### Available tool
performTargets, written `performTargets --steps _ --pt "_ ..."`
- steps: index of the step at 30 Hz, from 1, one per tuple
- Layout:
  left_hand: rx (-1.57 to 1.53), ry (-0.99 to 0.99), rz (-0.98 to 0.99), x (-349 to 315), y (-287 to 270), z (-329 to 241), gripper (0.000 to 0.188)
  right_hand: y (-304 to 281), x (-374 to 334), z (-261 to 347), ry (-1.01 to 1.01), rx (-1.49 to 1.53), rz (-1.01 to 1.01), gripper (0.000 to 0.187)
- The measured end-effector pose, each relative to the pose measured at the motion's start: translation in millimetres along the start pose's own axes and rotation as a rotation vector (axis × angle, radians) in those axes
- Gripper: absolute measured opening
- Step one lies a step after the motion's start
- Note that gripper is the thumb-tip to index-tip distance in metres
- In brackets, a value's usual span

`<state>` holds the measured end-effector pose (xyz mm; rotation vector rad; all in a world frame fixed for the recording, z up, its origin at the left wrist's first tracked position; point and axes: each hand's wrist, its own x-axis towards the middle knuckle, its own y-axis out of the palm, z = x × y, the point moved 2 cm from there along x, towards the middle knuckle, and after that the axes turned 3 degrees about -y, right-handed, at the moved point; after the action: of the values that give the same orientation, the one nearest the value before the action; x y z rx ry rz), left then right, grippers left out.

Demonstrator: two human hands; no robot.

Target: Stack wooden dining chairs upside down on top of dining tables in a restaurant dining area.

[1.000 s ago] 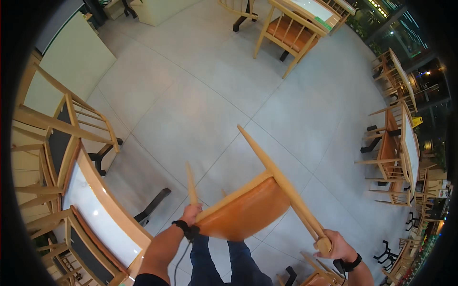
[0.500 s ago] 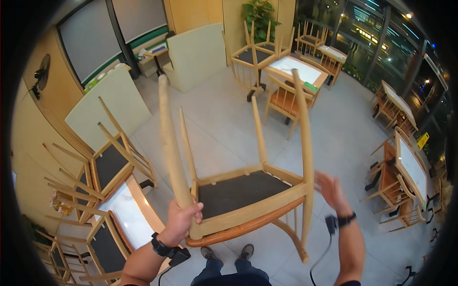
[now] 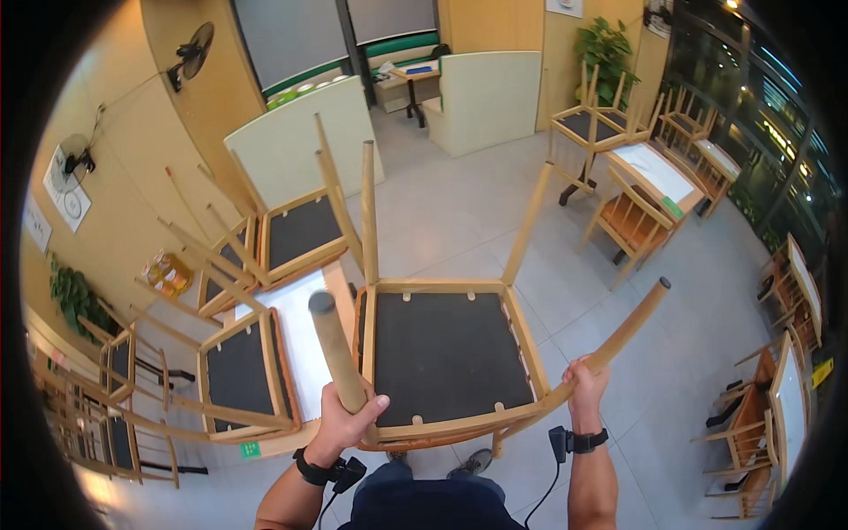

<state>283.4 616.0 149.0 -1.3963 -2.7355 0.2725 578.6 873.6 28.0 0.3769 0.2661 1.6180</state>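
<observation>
An upturned wooden chair (image 3: 455, 353) with a dark seat underside hangs before me, its legs pointing up and away. My left hand (image 3: 347, 417) is closed round its near left leg, low down by the seat frame. Lower on the near right leg, my right hand (image 3: 586, 386) is wrapped round the wood. The chair's left side overlaps the edge of a white-topped table (image 3: 305, 389) in the view; I cannot tell whether they touch. Two upturned chairs, a near one (image 3: 240, 375) and a far one (image 3: 305, 231), rest on that table.
More stacked chairs (image 3: 119, 389) stand at the far left. Beyond are a pale partition (image 3: 300, 141) and another partition (image 3: 491, 102). A table (image 3: 655, 172) with chairs stands at the back right, and further tables (image 3: 791, 397) line the right side. Grey tiled floor (image 3: 433, 221) lies between them.
My right hand, free of the chair before, now grips its near right leg. The chair has tipped so its underside faces me more. The view has turned left, towards the nearby table.
</observation>
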Motion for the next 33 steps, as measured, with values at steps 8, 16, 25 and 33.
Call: performTargets --steps 8,16,25,33 --pt "0.033 0.272 -0.05 -21 -80 45 0.021 83 -35 -33 -0.132 -0.024 0.048 0.013" --pt "0.115 0.4 -0.1 -5 -173 83 0.02 191 -49 -83 -0.097 -0.072 -0.172 0.021" --pt "0.205 0.428 -0.225 -13 -215 139 0.018 251 -61 -125 -0.069 0.026 0.047 0.013" --pt "0.141 0.466 -0.243 -17 -215 168 0.022 244 -67 -168 -0.036 -0.035 0.042 0.011"
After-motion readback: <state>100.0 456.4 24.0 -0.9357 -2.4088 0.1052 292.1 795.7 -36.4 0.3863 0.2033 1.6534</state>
